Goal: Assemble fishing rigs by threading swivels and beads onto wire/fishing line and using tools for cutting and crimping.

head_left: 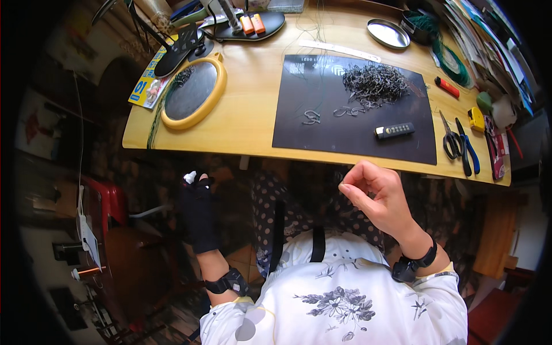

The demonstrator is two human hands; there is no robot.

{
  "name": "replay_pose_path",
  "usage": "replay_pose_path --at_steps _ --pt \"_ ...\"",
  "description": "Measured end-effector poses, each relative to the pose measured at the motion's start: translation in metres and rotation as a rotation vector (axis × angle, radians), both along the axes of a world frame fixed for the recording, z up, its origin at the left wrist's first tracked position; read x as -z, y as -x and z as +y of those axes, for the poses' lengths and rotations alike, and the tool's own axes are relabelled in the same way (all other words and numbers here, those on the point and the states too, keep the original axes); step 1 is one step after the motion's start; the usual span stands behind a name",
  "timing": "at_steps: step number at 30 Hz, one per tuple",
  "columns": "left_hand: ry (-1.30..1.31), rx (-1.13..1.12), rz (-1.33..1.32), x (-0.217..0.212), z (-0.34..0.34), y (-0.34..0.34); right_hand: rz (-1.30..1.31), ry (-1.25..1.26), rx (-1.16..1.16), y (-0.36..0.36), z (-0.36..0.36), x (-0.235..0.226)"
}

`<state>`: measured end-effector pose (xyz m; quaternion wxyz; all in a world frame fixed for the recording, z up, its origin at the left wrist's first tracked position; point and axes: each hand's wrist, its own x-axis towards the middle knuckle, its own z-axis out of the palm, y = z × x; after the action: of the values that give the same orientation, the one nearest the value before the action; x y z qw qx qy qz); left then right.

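Observation:
Below the table edge, my right hand (379,198) is bare, with thumb and forefinger pinched together. Anything between those fingertips is too fine to make out. Further left, my left hand (198,210) wears a black fingerless glove and has a white wrap on one fingertip. Its fingers look curled closed, and what they may hold is lost against the dark floor. On the table ahead lies a black mat (322,132) bearing a heap of small dark metal hooks (376,85). A few loose hooks (311,117) and a black oblong device (394,130) lie nearer.
A yellow-rimmed round tray (217,95) with green threads stands left. Scissors (451,141), blue-handled pliers (468,149), a yellow tape measure (476,119) and a red lighter (447,87) lie right. A round metal lid (388,34) and green thread (454,66) are behind.

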<state>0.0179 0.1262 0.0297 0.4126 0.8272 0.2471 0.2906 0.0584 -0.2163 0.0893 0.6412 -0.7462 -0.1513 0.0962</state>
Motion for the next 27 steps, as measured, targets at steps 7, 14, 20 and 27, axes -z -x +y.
replay_pose_path --at_steps 7,14,20,27 --pt "0.407 0.573 -0.010 -0.056 -0.086 -0.043 -0.103 0.031 -0.132 -0.005 0.004 -0.011" --pt "-0.256 0.742 -0.142 -0.066 -0.113 -0.100 -0.037 -0.013 -0.141 -0.007 -0.003 -0.008" --pt "-0.266 0.743 -0.147 -0.064 -0.119 -0.110 0.021 -0.045 -0.160 -0.009 -0.009 -0.001" --pt "-0.311 0.701 -0.152 -0.065 -0.118 -0.106 0.185 -0.158 -0.184 -0.011 -0.009 0.002"
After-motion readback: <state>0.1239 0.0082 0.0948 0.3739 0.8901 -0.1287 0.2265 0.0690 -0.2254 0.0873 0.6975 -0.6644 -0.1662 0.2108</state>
